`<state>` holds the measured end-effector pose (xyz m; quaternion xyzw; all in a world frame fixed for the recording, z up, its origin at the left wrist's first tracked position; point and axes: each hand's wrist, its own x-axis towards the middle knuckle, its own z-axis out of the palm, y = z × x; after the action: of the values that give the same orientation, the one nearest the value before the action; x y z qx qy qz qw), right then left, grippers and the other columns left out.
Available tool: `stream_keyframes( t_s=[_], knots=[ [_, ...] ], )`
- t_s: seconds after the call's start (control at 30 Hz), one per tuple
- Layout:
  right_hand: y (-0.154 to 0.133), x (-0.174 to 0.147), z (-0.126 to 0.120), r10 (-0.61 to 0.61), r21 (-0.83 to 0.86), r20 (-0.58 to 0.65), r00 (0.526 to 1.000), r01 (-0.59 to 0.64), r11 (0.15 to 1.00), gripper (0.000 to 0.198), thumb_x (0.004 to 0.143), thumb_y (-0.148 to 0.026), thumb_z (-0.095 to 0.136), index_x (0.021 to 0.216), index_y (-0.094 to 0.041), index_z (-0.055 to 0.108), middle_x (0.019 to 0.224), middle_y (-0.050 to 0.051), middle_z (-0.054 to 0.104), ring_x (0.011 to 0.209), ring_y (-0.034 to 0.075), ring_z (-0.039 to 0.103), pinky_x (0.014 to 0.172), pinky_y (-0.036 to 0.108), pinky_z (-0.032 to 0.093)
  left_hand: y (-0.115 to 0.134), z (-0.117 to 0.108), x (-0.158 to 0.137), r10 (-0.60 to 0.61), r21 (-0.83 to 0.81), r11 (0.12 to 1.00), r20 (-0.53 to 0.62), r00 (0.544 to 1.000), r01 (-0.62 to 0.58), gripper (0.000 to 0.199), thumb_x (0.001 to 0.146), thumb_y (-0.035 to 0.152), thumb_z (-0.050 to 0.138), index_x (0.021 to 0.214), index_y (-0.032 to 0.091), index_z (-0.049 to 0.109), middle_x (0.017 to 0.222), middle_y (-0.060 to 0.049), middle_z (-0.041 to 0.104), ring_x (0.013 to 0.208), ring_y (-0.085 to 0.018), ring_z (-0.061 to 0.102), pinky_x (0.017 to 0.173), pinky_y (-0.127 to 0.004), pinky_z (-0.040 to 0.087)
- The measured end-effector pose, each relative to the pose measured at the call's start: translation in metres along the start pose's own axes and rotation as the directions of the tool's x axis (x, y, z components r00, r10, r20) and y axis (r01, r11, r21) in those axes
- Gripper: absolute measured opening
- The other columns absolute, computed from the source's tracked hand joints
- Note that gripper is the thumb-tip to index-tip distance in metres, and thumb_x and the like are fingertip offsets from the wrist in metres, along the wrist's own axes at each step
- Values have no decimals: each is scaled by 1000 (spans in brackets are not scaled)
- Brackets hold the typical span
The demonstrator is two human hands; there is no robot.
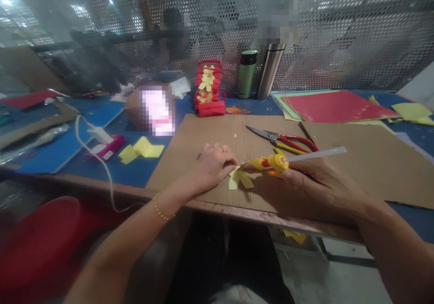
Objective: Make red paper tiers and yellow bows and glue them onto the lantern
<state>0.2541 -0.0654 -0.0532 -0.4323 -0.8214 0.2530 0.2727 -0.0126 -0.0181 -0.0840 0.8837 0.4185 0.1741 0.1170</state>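
Observation:
My right hand (315,184) is wrapped round a yellow hot glue gun (264,163), with a clear glue stick standing out of its back end. The nozzle points left, at a small pale yellow paper bow (240,179) with two tails spread on the cardboard (203,136). Whether the tip touches the paper I cannot tell. My left hand (217,163) is closed, its fingertips pinching the bow's left edge. Just beyond the glue gun lie red-handled scissors (283,139), blades pointing left.
Red paper boxes with yellow bows (209,89) stand at the back, left of a green tumbler (247,74) and a steel flask (270,72). Red sheets (339,106) lie at right. Yellow paper pieces (142,149), a lit phone (158,109) and a cabled power strip (107,148) are at left.

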Motion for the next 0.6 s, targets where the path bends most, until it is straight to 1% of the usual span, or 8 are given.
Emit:
stream_keyframes(
  t_s=[0.13, 0.3, 0.37, 0.47, 0.53, 0.6],
  knots=[
    [-3, 0, -1, 31, -13, 0, 1000, -31, 999, 62, 99, -72, 45, 63, -23, 59, 56, -1, 51, 53, 17, 46, 53, 31, 37, 0, 0, 1, -9, -8, 1000, 11, 1000, 9, 12, 98, 21, 64, 92, 21, 74, 101, -4, 73, 100, -23, 60, 92, -41, 34],
    [-4, -1, -1, 39, 17, 13, 999, -39, 999, 63, 99, -73, 45, 70, -22, 67, 58, 0, 57, 55, 18, 49, 54, 31, 39, 0, 0, 1, -31, -1, 1000, 32, 999, 31, 12, 98, 21, 66, 90, 20, 74, 102, -4, 73, 100, -23, 60, 91, -41, 32],
    [-3, -1, -1, 41, 5, 8, 999, -41, 999, 65, 98, -75, 45, 67, -22, 65, 57, 1, 57, 54, 18, 49, 54, 31, 39, 0, 0, 1, -39, 1, 999, 37, 999, 39, 12, 98, 20, 66, 90, 20, 74, 102, -4, 72, 100, -23, 60, 91, -41, 32],
    [-1, -2, -1, 61, 1, 16, 998, -61, 998, 66, 97, -76, 44, 65, -21, 63, 59, 2, 62, 58, 20, 56, 54, 31, 40, -1, 0, 1, -34, 4, 999, 34, 999, 34, 12, 98, 19, 65, 90, 20, 74, 101, -4, 72, 99, -23, 60, 91, -41, 32],
    [1, -3, 0, 62, -2, 21, 998, -61, 998, 66, 98, -75, 44, 68, -21, 67, 60, 3, 63, 58, 20, 58, 54, 31, 41, -1, 0, 1, -26, 3, 1000, 30, 999, 26, 12, 98, 19, 65, 91, 20, 74, 102, -4, 72, 100, -23, 60, 91, -41, 32],
    [3, -4, 0, 54, -13, 16, 998, -53, 998, 66, 98, -74, 45, 69, -20, 69, 58, 2, 62, 57, 19, 56, 54, 31, 41, -1, 0, 1, -19, -1, 1000, 28, 999, 19, 12, 98, 19, 64, 91, 20, 74, 103, -4, 72, 100, -23, 60, 91, -41, 32]
  ],
)
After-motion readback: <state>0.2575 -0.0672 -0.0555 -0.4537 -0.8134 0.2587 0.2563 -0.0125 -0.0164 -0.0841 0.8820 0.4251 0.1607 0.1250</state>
